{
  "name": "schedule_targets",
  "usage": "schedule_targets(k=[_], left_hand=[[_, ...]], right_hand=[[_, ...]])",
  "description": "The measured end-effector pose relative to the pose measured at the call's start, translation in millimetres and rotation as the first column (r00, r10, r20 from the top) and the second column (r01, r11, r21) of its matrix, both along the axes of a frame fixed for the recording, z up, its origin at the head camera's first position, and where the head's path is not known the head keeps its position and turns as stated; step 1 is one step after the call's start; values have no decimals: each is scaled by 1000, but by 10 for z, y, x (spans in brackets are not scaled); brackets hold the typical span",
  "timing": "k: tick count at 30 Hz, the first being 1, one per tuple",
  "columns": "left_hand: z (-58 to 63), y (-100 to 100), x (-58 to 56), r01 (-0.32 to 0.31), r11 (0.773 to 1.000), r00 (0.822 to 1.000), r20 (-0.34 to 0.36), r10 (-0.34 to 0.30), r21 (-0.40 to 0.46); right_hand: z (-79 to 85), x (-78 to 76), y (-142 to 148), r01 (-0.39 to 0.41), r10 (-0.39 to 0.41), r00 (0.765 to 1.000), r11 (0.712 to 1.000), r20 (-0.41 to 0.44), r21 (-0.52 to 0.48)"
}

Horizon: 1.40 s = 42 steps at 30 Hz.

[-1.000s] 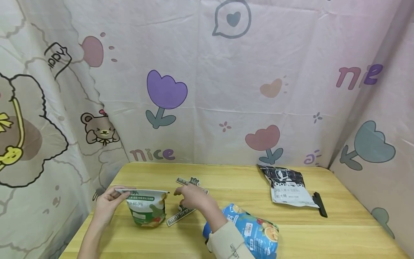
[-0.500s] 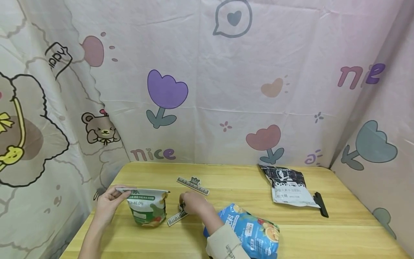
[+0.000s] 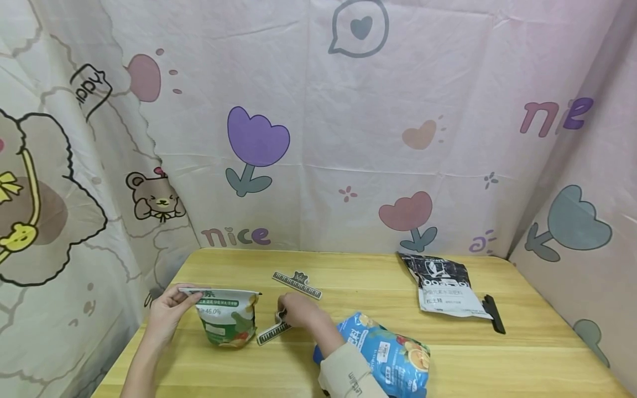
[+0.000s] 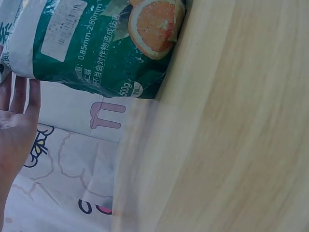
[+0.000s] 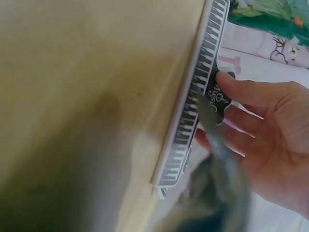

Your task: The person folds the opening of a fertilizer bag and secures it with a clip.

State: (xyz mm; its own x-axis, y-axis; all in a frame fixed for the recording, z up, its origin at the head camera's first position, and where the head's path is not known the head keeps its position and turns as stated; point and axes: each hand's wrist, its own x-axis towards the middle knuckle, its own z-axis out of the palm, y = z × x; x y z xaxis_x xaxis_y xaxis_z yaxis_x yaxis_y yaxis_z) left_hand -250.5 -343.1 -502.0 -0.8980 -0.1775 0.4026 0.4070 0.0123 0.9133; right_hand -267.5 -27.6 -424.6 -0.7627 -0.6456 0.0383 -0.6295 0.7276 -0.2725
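At the left of the head view, my left hand (image 3: 166, 309) pinches the folded top edge of a green and white pouch (image 3: 226, 320) that stands on the table. The left wrist view shows the pouch's green lower side with an orange slice printed on it, and the fingers bent at its top end. My right hand (image 3: 301, 312) pinches the handle of a piano-key patterned clip (image 3: 272, 334). In the right wrist view, the thumb lies on the black handle of this clip (image 5: 193, 106), whose long bar is close over the wooden surface.
A second piano-key clip (image 3: 297, 284) lies farther back. A blue pouch (image 3: 390, 359) with fruit printed on it lies beside the right forearm. At the back right are a black and white pouch (image 3: 443, 287) and a black clip (image 3: 494, 314). Printed curtains (image 3: 348, 138) enclose the wooden table (image 3: 537, 365).
My right hand has come down and slightly nearer from between the two clips, and now grips the nearer clip's handle. The left hand and the green and white pouch have hardly moved.
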Motion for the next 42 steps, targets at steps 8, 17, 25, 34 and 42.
schedule_targets(k=[8,17,25,34,42], left_hand=[[15,-4,12,-28,1000,999,21,28,-9],[30,6,15,-17,1000,1000,14,17,-17],[50,22,7,-49,998,998,39,51,-38],[20,-1,-10,-44,998,999,29,45,-34],[21,6,2,-36,999,999,19,37,-32]], right_hand=[[153,6,36,-25,25,1000,1000,6,-11],[398,49,132,-29,29,999,999,-24,-40],[659,70,254,39,-28,998,972,49,-232],[868,65,351,82,-74,997,825,38,-559],[1035,140,278,70,-7,997,559,80,-826]])
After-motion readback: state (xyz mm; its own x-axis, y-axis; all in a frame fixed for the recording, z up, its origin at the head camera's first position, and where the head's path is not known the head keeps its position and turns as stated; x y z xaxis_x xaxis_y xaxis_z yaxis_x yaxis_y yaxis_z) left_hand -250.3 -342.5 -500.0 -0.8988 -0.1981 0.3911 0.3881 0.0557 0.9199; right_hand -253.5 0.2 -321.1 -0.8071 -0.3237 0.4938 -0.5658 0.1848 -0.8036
